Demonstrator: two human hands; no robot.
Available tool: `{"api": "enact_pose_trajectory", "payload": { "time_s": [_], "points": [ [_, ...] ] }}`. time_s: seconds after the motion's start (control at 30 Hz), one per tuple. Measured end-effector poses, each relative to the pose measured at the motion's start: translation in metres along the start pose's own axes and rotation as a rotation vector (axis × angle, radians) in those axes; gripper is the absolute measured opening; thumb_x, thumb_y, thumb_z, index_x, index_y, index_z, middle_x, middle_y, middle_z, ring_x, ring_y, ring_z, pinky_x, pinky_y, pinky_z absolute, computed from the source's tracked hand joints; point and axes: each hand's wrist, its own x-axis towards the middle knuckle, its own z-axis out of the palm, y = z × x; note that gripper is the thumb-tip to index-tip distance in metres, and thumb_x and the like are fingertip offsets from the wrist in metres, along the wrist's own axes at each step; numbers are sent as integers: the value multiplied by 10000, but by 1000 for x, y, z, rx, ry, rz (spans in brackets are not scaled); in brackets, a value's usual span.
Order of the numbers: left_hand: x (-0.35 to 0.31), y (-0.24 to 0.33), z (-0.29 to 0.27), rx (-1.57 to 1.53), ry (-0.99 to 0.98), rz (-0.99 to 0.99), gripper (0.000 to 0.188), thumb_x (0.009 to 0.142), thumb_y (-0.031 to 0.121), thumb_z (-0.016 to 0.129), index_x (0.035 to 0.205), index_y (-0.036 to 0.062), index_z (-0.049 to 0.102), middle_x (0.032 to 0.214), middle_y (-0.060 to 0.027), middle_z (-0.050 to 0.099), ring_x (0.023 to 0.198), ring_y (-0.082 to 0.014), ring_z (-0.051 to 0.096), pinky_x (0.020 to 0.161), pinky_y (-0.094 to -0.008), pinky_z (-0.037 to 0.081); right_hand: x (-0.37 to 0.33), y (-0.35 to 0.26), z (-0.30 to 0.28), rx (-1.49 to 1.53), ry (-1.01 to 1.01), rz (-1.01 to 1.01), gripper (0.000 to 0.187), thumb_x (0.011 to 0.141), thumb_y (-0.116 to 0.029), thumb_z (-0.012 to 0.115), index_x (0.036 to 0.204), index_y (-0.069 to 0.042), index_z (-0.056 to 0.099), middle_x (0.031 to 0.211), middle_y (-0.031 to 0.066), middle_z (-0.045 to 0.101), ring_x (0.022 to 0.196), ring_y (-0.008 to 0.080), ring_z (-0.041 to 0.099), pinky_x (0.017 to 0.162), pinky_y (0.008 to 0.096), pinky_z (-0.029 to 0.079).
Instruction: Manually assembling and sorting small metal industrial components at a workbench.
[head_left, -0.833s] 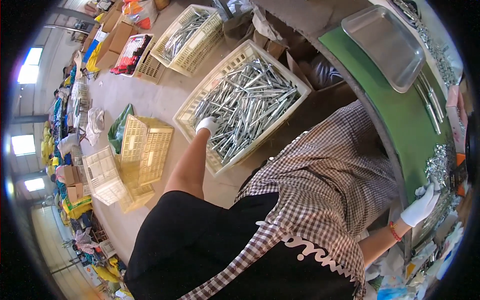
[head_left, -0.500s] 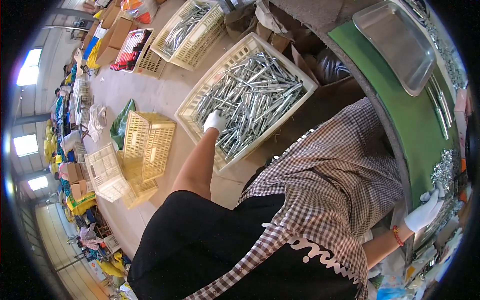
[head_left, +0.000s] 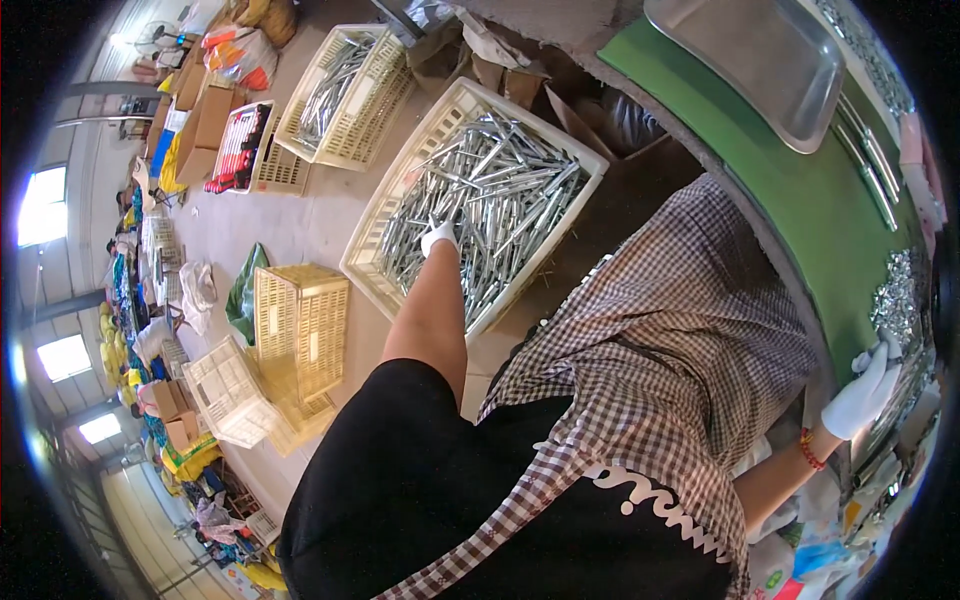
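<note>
My left hand (head_left: 438, 238), in a white glove, reaches down into a cream plastic crate (head_left: 362, 226) full of silver metal rods (head_left: 505, 185). Its fingertips touch the rods near the crate's left side; the fingers are too small and partly hidden to tell their grip. On the right, my right hand (head_left: 862, 392), also gloved, rests at the worktable's edge with fingers stretched out. Just beyond its fingers lies a heap of small shiny metal pieces (head_left: 895, 295). Several slim metal rods (head_left: 868, 165) lie on the green mat (head_left: 740, 150) beside a steel tray (head_left: 765, 60).
A second crate of rods (head_left: 372, 120) and a crate with red items (head_left: 278, 175) stand farther back on the floor. Stacked yellowish crates (head_left: 300, 330) are at left. The worktable's curved edge (head_left: 745, 195) runs along my right side.
My left hand has shifted slightly right within the crate, over the rods. The view has turned a little, and my right hand stays at the table's edge near the small pieces.
</note>
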Motion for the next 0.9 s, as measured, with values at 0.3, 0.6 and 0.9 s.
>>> {"api": "enact_pose_trajectory", "payload": {
  "time_s": [0.3,0.6,0.9],
  "points": [
    [16,-49,-46,-107,-4,134,609,779,510,601,937,-65,724,947,-218,716,884,-305,685,794,-388,503,2,7,-5,-31,-11,-11,296,1015,-140,456,1171,6,662,835,-1,481,729,104,410,679,251,375],
    [-82,-33,-72,-252,-169,610,228,827,226,632,934,28,669,729,-84,655,651,-184,622,619,-347,490,3,8,-1,-19,4,-3,295,1014,-134,459,1176,2,664,869,11,512,736,110,412,689,269,392],
    [-177,55,0,364,-564,1029,401,862,354,588,1071,17,649,1030,-267,657,988,-434,623,865,-476,482,-1,11,-2,46,-30,-2,303,1021,-160,463,1170,8,666,877,0,518,739,101,424,677,251,383]
  ]
}}
